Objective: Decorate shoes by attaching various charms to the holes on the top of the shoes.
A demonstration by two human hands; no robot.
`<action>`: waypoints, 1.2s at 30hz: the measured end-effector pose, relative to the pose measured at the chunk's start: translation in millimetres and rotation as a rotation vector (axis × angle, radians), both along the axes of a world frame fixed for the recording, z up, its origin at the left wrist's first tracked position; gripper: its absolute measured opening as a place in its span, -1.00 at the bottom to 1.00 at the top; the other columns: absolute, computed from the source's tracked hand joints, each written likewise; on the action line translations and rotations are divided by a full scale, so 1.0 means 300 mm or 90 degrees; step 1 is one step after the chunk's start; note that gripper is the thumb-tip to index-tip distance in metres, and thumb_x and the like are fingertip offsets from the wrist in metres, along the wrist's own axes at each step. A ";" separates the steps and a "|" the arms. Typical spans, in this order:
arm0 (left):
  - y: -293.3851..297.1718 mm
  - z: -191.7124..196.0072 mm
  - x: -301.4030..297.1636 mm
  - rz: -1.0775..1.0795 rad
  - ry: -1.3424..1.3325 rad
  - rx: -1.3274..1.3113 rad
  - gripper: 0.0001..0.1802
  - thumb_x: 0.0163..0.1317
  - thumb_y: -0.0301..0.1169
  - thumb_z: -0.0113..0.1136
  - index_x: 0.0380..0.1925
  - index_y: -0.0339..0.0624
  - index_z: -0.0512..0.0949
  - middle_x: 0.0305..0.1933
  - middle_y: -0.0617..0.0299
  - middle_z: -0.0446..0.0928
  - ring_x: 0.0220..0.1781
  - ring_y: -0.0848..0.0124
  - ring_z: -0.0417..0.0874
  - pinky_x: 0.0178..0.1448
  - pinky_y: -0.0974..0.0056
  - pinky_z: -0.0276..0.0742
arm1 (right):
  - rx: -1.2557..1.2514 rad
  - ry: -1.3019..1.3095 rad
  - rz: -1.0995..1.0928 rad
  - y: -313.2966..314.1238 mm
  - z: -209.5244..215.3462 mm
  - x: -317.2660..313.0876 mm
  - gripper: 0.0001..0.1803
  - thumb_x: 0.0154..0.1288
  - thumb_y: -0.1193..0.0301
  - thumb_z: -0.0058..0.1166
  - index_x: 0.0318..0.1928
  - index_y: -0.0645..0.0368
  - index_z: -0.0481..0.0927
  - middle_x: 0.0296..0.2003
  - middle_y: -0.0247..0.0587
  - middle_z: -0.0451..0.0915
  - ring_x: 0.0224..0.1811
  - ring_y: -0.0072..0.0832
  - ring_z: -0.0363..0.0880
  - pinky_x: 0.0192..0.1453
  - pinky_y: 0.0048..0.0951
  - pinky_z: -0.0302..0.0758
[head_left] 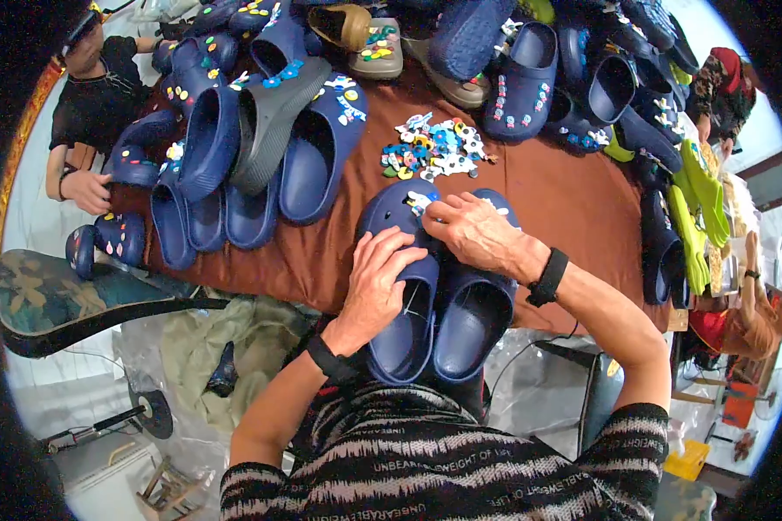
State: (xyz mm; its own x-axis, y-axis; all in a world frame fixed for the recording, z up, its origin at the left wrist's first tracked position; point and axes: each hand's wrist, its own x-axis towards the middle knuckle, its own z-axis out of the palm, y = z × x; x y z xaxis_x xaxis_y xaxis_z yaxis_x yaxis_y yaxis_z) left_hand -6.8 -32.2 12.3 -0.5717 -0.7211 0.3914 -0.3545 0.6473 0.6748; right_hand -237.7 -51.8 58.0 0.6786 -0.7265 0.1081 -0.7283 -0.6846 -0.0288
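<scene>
A pair of navy blue clogs lies side by side at the table's near edge, toes pointing away from me. My left hand [379,278] is closed over the side and upper of the left clog [382,207], steadying it. On that clog's toe sits a small white, blue and yellow shoe charm [422,202]. My right hand [478,230] has its fingers pinched together at the charm's right edge, and its fingertips are partly hidden. The right clog [473,326] lies under my right wrist, with a pale charm [495,205] on its toe. Beyond the toes is a pile of colourful loose charms [439,149].
A brown cloth [573,226] covers the table. Decorated navy clogs [321,165] crowd its left and far sides, with a grey clog [278,130] among them. Lime green clogs [699,208] line the right side. One person [100,113] is at the left; others are at the right.
</scene>
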 end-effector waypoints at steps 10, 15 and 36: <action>-0.004 -0.007 -0.003 0.005 -0.010 -0.003 -0.43 -0.08 -0.72 -0.01 0.01 -0.16 0.59 0.22 0.03 0.48 0.45 0.01 0.35 0.60 -0.16 0.02 | 0.090 -0.070 -0.120 0.052 -0.010 0.012 -0.70 0.33 0.43 0.09 0.06 0.15 0.62 0.00 -0.11 0.56 0.09 -0.12 0.52 0.14 -0.13 0.50; -0.002 0.002 -0.003 -0.003 0.003 0.002 -0.42 -0.09 -0.72 0.00 0.02 -0.16 0.59 0.22 0.03 0.47 0.45 0.00 0.35 0.59 -0.16 0.03 | 0.262 -0.363 -0.120 0.030 -0.030 -0.045 -0.65 0.34 0.44 0.15 0.12 0.23 0.61 -0.02 0.00 0.61 0.09 -0.07 0.57 0.19 -0.13 0.50; -0.004 0.005 -0.003 -0.002 0.002 0.005 -0.42 -0.07 -0.70 0.03 0.04 -0.15 0.58 0.24 0.04 0.47 0.46 0.01 0.34 0.59 -0.12 0.05 | 0.158 -0.156 -0.195 -0.031 0.033 0.009 -0.54 0.26 0.58 -0.02 0.16 0.07 0.65 -0.14 0.07 0.59 -0.07 0.02 0.65 0.02 -0.05 0.58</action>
